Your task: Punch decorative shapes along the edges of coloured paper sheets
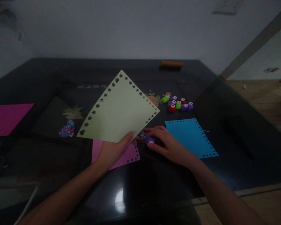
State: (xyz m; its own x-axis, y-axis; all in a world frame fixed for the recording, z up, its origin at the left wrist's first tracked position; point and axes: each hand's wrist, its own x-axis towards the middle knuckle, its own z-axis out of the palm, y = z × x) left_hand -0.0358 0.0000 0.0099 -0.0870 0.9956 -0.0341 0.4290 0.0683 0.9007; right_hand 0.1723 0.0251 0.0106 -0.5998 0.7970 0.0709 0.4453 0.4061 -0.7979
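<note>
My left hand (112, 150) holds a pale yellow-green sheet of paper (119, 109) by its near corner, lifted above a dark glossy table (154, 175). Star and heart holes run along the sheet's edges. My right hand (168, 143) rests on the table with its fingers around a small purple paper punch (150, 140). A pink sheet (128, 154) with a punched edge lies under my left hand. A blue sheet (192, 136) with punched borders lies just right of my right hand.
Several small punches (178, 103) in green, purple and red cluster behind the blue sheet. A pile of coloured punched bits (67, 128) lies at left, a magenta sheet (7, 118) at far left. An orange-brown block (171, 64) sits at the table's far edge.
</note>
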